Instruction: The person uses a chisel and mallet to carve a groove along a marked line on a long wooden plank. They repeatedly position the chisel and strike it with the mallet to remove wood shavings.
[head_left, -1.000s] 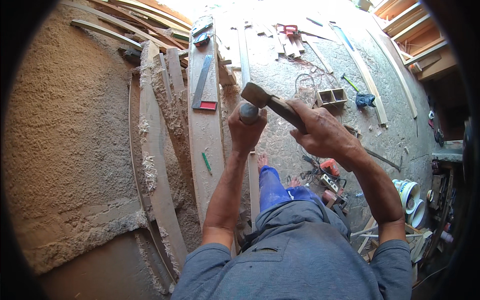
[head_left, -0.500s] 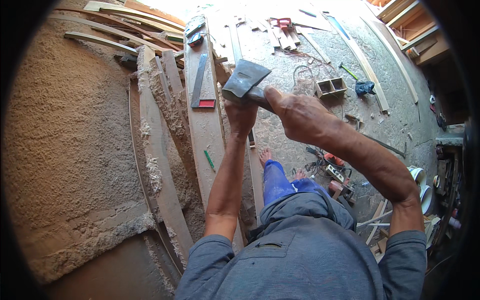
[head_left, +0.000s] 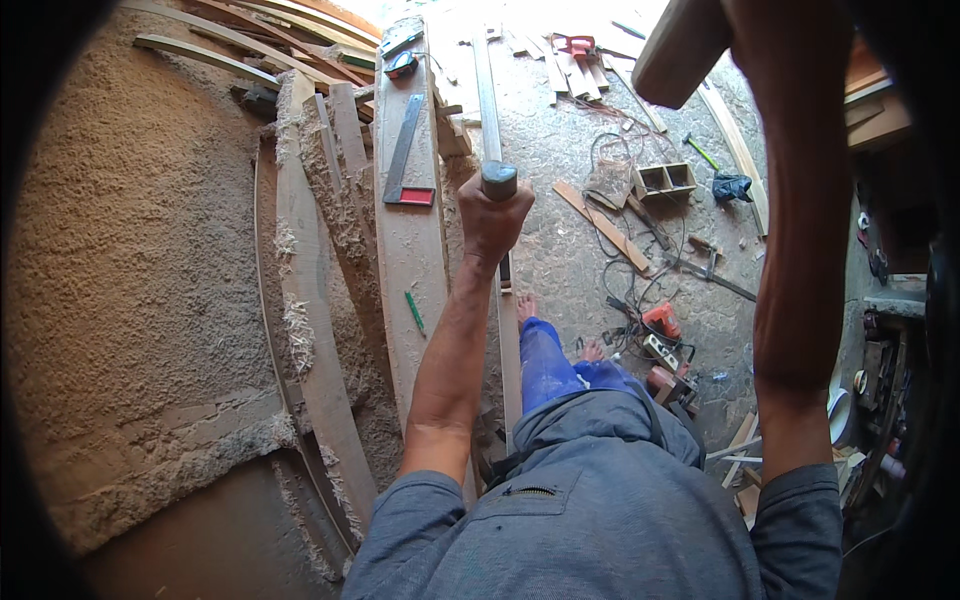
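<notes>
My left hand (head_left: pixel 488 225) is closed round an upright chisel (head_left: pixel 499 181); only the rounded, dark end of its handle shows above the fist, and the blade is hidden. Below the fist runs a narrow length of timber (head_left: pixel 510 365) with a dark slot in its top. My right hand (head_left: pixel 785 30) is raised at the upper right, partly cut off by the picture's edge. It grips a hatchet, whose thick wooden handle end (head_left: pixel 684 55) juts out to the left; the hatchet's head is out of view.
Left of my forearm lies a wide board (head_left: pixel 408 255) bearing a try square (head_left: pixel 408 150), a tape measure (head_left: pixel 401 65) and a green pencil (head_left: pixel 414 313). Sawdust (head_left: pixel 180 270) is heaped farther left. On the floor are an orange power tool (head_left: pixel 661 320), cables and a wooden box (head_left: pixel 664 180).
My right hand has swung the hatchet up and to the right, away from my left hand. The chisel's handle end has come into sight. My left hand stays nearly in place.
</notes>
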